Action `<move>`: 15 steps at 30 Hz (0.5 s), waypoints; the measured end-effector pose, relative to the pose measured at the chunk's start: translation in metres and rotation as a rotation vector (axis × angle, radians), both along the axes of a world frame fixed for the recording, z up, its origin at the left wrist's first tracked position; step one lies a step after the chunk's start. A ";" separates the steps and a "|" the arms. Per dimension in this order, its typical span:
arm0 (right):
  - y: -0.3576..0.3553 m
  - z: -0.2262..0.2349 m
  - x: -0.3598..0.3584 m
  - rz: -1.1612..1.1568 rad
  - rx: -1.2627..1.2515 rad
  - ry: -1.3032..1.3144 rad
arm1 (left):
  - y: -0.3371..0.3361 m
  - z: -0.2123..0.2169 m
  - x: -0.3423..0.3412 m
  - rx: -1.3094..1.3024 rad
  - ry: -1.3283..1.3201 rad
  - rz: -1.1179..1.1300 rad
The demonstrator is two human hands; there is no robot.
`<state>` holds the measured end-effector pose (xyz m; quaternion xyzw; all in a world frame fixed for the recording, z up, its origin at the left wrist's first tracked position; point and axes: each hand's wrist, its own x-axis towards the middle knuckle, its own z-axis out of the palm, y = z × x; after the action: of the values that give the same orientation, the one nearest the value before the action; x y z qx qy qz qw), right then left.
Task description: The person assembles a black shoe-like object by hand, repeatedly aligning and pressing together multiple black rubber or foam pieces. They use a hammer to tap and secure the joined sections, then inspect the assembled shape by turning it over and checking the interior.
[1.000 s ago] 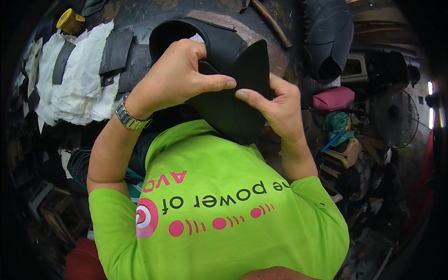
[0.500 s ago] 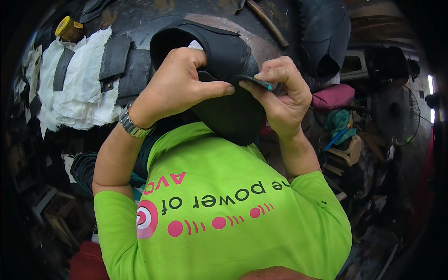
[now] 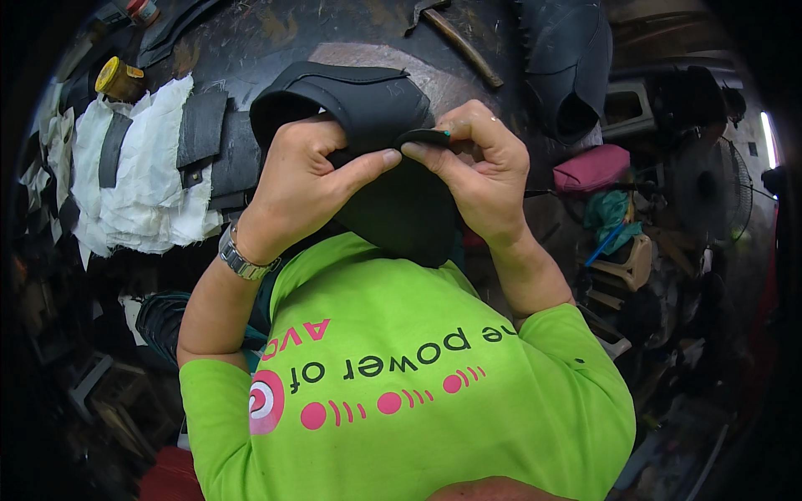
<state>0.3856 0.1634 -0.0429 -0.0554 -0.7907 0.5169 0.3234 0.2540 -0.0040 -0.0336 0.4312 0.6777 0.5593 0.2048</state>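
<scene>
A black boot upper [image 3: 361, 102], apparently leather, sits in front of my chest with its round opening toward the left. My left hand [image 3: 302, 171] is closed on its near edge, the fingers reaching into the opening and partly hidden, the thumb stretched along the outside. Between the thumb and fingers of my right hand [image 3: 480, 163] is pinched a small black flap [image 3: 424, 136] with a bit of teal at its end. Both thumb tips nearly meet at the edge of the upper. Below them a wide black part [image 3: 401, 209] hangs down toward my shirt.
A hammer [image 3: 462, 46] lies on the dark worktable [image 3: 276, 33]. Another black boot upper [image 3: 568, 71] stands at the far right. Left are white cloth [image 3: 146, 167], black pieces [image 3: 203, 125] and a yellow tub [image 3: 119, 79]. A pink bundle [image 3: 591, 169] and a fan [image 3: 723, 188] are rightward.
Both hands have shifted slightly left with the boot upper, and the right thumb tip has come nearer the left one. More of the hammer shows. The grips look the same.
</scene>
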 end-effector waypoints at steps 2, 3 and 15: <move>0.000 0.000 0.000 0.019 0.028 -0.055 | -0.004 0.004 -0.002 -0.133 0.079 -0.004; 0.000 0.000 0.001 0.010 0.028 -0.102 | -0.004 0.005 -0.001 -0.082 0.086 -0.013; -0.002 0.011 -0.004 0.009 -0.296 -0.304 | -0.006 -0.004 0.002 0.020 0.038 0.018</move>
<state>0.3821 0.1611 -0.0315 -0.1762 -0.7459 0.6147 0.1865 0.2557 -0.0100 -0.0380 0.4377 0.6795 0.5598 0.1826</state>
